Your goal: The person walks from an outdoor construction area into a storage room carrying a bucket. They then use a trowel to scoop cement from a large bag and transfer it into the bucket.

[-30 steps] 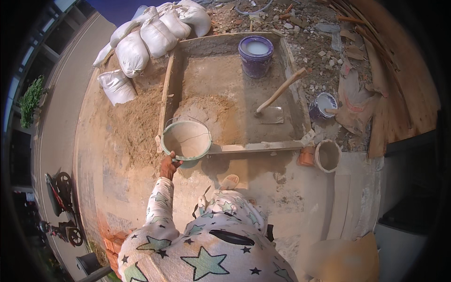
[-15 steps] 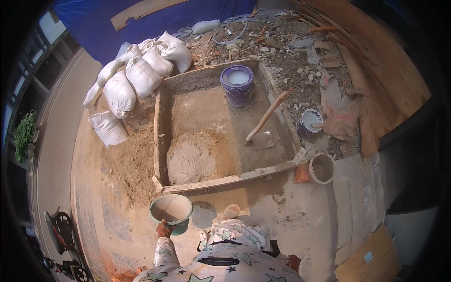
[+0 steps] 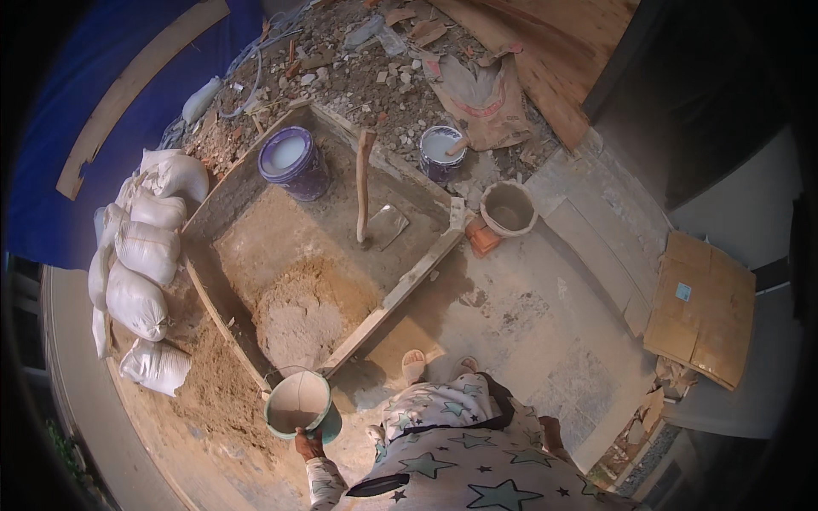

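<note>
Bucket [image 3: 304,397] is facing mouth-up just ahead of my left grip [image 3: 309,444], which is clasping its near rim; my right grip [image 3: 551,433] is hanging farther away, openness unclear.

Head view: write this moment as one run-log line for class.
Left grip: holds green bucket by rim | Right grip: at side, contents unclear | Hoe: inside wooden frame
</note>
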A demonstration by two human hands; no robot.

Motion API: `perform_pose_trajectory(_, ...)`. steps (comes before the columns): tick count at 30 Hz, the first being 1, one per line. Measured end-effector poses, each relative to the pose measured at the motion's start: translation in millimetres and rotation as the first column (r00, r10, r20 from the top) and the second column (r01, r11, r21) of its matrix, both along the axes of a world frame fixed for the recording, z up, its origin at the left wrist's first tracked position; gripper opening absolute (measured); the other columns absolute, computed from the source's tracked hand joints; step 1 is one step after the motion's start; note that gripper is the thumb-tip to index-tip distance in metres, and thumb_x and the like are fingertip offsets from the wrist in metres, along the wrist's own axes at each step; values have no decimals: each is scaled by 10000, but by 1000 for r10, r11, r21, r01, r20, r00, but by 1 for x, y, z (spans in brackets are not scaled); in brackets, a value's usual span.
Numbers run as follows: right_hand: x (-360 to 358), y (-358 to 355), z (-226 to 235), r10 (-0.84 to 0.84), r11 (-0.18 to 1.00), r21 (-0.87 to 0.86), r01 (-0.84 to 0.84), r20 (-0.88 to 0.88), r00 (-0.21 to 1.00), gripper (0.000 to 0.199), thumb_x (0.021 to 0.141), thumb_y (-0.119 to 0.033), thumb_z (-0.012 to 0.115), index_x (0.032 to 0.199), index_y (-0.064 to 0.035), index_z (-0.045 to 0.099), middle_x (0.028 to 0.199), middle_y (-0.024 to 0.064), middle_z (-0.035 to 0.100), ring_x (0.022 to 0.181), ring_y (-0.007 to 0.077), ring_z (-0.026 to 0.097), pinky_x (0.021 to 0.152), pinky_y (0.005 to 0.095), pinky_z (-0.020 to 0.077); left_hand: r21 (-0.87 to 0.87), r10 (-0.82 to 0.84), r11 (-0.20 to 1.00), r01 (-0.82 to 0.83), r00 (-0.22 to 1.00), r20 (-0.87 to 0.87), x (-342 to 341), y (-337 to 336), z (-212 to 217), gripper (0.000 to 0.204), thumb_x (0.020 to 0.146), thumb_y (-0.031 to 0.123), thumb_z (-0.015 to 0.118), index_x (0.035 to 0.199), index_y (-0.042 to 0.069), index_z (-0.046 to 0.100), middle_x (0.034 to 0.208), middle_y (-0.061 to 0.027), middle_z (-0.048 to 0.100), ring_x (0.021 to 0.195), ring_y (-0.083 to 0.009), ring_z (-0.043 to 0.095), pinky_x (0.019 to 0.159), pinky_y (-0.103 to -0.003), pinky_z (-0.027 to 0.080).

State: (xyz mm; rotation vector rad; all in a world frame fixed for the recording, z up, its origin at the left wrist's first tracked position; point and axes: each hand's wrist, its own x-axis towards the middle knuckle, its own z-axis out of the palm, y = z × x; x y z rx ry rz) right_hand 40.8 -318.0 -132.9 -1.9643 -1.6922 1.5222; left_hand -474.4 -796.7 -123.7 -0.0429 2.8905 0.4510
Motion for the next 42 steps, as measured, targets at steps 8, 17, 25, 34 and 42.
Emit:
perform_pose_trajectory(8,60,-92,-17,-198,961,-147,236,235,952,284,893,-266,605,915,-33,766,818,97,727,722,177,674,620,362,513,248,-234,947,202,966,106,-115,93,0,328,1022,189,551,1039,-129,630,1084,-201,665,902,-253,606,763,-376,573)
perform_pose_trajectory(17,49,-103,-87,-309,901,-230,367,250,917,291,935,-268,583,901,-32,749,787,79,705,690,160,647,602,361,484,737,90,506,-448,877,472,-129,183,26,355,993,224,616,1055,-125,635,991,-164,692,841,-294,641,844,-381,563)
perform_pose_trajectory(25,73,76,-55,-374,903,-202,378,63,926,220,804,17,545,927,12,728,799,170,713,627,252,699,531,363,562,-63,-224,969,237,960,167,-35,268,84,505,730,288,868,1014,-82,675,984,-222,725,896,-344,697,810,-370,543)
perform_pose_trajectory(34,43,317,-20,-163,983,55,172,-144,976,205,780,3,576,931,-8,715,782,140,708,593,205,696,554,351,566,-232,-382,880,414,908,170,-3,369,102,515,662,244,906,989,-78,672,983,-214,721,897,-302,714,740,-395,579)
perform_pose_trajectory(42,33,394,-21,-40,995,87,54,-154,987,230,825,-8,597,1015,-37,722,772,116,716,611,184,700,504,316,543,57,-526,850,524,850,31,-40,490,106,449,647,176,902,1025,16,720,956,-206,733,929,-363,703,828,-416,552)
